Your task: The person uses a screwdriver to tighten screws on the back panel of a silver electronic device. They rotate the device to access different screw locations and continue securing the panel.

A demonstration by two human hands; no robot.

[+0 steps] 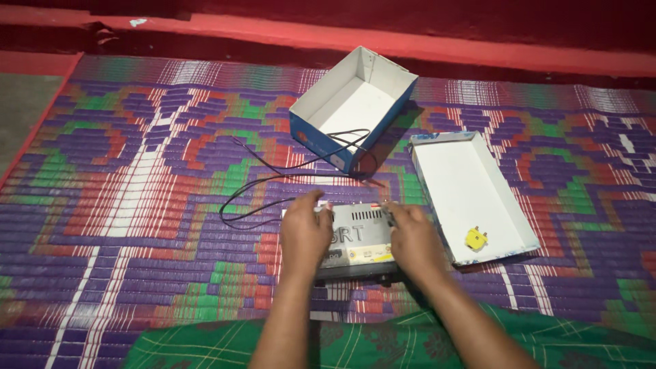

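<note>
My left hand [305, 232] and right hand [412, 239] lie over both ends of the flat grey device [357, 240], so its side edges and much of its top are hidden from me, and its near edge sinks into shadow where I cannot make out any detail. The thin black cable [273, 179] runs under my hands, so where it meets the device is out of sight, and the small yellow part [476, 238] in the white box lid [465, 184] is too small to tell what it is. My forearms and the green checked cloth [383, 345] are cut off by the bottom edge.
</note>
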